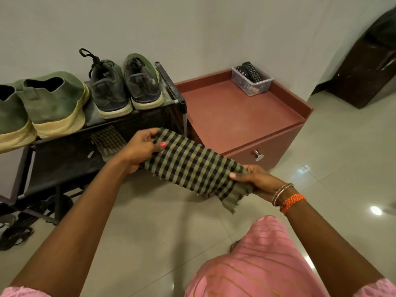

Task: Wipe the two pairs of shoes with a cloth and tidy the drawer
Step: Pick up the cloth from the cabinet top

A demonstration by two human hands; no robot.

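Note:
A green and black checked cloth (192, 166) is stretched between my two hands above the floor. My left hand (141, 148) pinches its upper left end and my right hand (255, 180) grips its lower right end. Two pairs of shoes stand on the top shelf of a black shoe rack (64, 159): olive slip-on shoes with yellow soles (42, 103) at the left, dark green lace-up sneakers (124, 86) to their right. A reddish-brown cabinet (235, 116) stands right of the rack, its drawer shut, with a metal knob (258, 155) on the front.
A clear plastic box (251, 81) holding remote controls sits at the back of the cabinet top. A checked mat (108, 142) lies on the rack's lower shelf. Dark sandals (15, 234) lie on the tiled floor under the rack. A dark wooden piece of furniture (364, 73) stands at the far right.

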